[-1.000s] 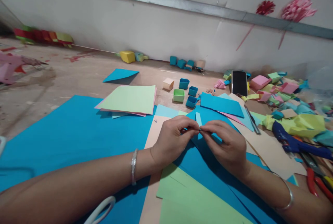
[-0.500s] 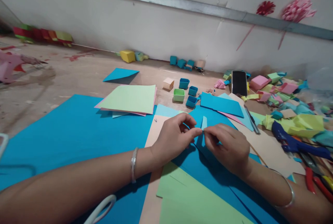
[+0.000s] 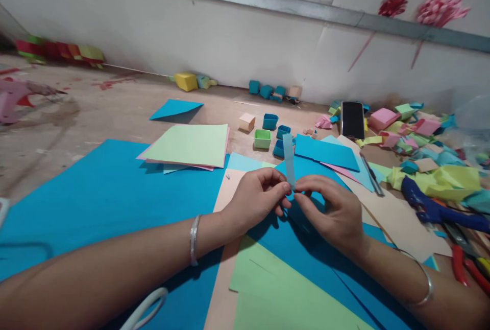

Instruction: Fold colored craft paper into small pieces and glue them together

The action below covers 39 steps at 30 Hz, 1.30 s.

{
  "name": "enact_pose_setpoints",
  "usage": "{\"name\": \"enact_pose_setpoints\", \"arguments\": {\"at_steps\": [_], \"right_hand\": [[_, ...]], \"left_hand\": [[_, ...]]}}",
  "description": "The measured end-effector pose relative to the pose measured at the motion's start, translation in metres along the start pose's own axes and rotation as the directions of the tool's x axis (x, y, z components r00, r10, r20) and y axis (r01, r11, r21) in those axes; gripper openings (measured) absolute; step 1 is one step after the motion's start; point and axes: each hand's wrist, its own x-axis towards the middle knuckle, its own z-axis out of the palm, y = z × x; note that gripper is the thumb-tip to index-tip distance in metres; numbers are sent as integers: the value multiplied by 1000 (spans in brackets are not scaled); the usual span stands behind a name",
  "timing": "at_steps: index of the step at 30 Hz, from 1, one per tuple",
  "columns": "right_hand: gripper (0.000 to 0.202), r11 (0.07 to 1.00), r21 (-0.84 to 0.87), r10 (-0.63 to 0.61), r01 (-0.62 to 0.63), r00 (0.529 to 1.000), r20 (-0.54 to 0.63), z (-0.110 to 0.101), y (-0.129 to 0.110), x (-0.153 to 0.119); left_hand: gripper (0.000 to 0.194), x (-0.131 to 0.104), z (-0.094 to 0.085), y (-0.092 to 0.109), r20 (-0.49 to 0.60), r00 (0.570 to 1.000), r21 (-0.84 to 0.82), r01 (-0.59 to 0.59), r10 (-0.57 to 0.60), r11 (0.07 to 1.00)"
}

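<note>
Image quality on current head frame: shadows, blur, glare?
Head view: dark shadow on the blue paper below left hand and right hand; head view: pink tool at left edge looks soft; head view: left-wrist bracelet shows pale highlights, no strong glare.

To the right of the green box (image 3: 262, 139) and nearer, the lower end of a pale blue strip (image 3: 288, 164) is hidden among the fingertips of the left hand (image 3: 260, 199) and right hand (image 3: 331, 210); which fingers pinch it is unclear. Just right of the green box, the strip partly covers a small blue box (image 3: 278, 149). Far left of the green box, the picture's edge crops a pink glue gun (image 3: 11, 101); far right of it, a plastic bag (image 3: 472, 120) is blurred and cut off.
</note>
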Motion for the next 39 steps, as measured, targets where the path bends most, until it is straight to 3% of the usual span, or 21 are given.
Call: {"name": "enact_pose_setpoints", "arguments": {"at_steps": [3,5,10,16,23,30,39], "right_hand": [[6,925,208,320,-318,947,25,4,-2,0],[9,868,275,411,-412,909,66,5,-3,1],[6,803,353,466,-480,875,130,5,-7,3],[6,650,480,559,-589,799,222,4,-4,2],[11,489,546,628,-680,709,320,3,-2,6],[6,702,471,478,-534,844,244,2,4,3],[9,797,385,427,-466,885,188,1,-4,2]], "left_hand": [[11,-1,2,-2,8,1000,9,-15,15,1000],[9,-1,2,-3,17,999,9,-34,34,999],[6,-2,3,-3,58,996,-39,-62,64,997],[8,-3,1,1,117,993,-103,14,-2,995],[12,-1,0,-2,122,992,-122,1,14,993],[11,-1,-1,1,94,996,-41,-2,6,999],[11,-4,0,-4,72,988,133,-146,138,980]]}}
